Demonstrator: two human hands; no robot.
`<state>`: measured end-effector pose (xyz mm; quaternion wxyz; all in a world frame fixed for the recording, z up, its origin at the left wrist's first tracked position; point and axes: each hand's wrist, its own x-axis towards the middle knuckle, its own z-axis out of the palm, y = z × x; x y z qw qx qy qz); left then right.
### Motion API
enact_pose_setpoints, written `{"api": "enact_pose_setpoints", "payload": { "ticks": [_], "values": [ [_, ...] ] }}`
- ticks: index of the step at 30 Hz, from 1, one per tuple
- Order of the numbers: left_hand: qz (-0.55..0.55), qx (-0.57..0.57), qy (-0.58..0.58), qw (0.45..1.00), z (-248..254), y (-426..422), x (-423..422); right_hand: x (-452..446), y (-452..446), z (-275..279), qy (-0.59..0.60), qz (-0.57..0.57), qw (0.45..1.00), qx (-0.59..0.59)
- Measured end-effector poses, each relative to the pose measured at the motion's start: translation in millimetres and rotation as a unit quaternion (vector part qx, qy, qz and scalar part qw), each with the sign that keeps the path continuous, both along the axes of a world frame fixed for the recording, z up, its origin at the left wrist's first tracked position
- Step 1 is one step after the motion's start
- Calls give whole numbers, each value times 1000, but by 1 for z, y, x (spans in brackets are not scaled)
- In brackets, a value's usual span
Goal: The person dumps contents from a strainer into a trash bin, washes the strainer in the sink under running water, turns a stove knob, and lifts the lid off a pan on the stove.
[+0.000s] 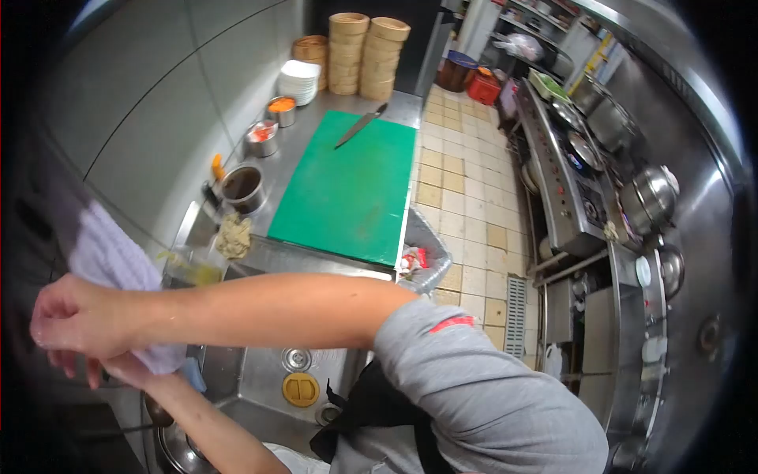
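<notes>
My right arm reaches across the view to the left edge. There my right hand is bent down at the wrist with its fingers curled, right beside a pale lilac towel. The towel hangs along the wall and passes behind my right wrist, its lower end showing beneath. From below, my left hand comes up against the towel's lower end, under the right hand. Its fingers are mostly hidden. What lies inside the right hand's curled fingers does not show.
Below my arm is a steel sink with a yellow drain cover. A green cutting board holds a knife. Metal pots, white bowls and bamboo steamers line the counter. A stove stands across the aisle.
</notes>
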<state>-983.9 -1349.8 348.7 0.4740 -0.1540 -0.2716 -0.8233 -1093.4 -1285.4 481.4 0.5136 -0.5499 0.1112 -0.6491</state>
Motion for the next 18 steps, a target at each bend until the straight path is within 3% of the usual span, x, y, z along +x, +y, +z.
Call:
{"api": "enact_pose_setpoints", "payload": {
  "ticks": [2,5,6,7,8,9,11,12,13,15,18],
  "values": [
    [-93,-45,89,991,15,0,3,5,-11,-9,-109,90,987,72],
    [-149,-88,139,975,50,10,4,0,-8,-30,-146,129,977,87],
    [120,21,-63,991,67,21,3,-2,-4,-38,-99,105,988,63],
    [374,122,-262,881,74,27,3,-11,1,-44,-102,97,988,62],
    [407,58,-301,861,64,11,22,-21,8,-50,41,-48,997,-41],
    [402,54,-303,862,74,15,15,-31,17,-52,182,-192,954,-140],
    [361,129,-328,863,100,28,0,-56,36,-49,209,-233,940,-135],
    [284,177,-297,894,102,27,0,-66,38,-55,213,-305,916,-151],
    [283,175,-298,895,97,17,4,-76,42,-58,215,-372,887,-167],
    [246,147,-352,891,78,-10,14,-101,69,-75,205,-377,894,-133],
    [250,44,-418,872,40,-37,19,-143,113,-142,300,-394,867,-54]
  ]
}}
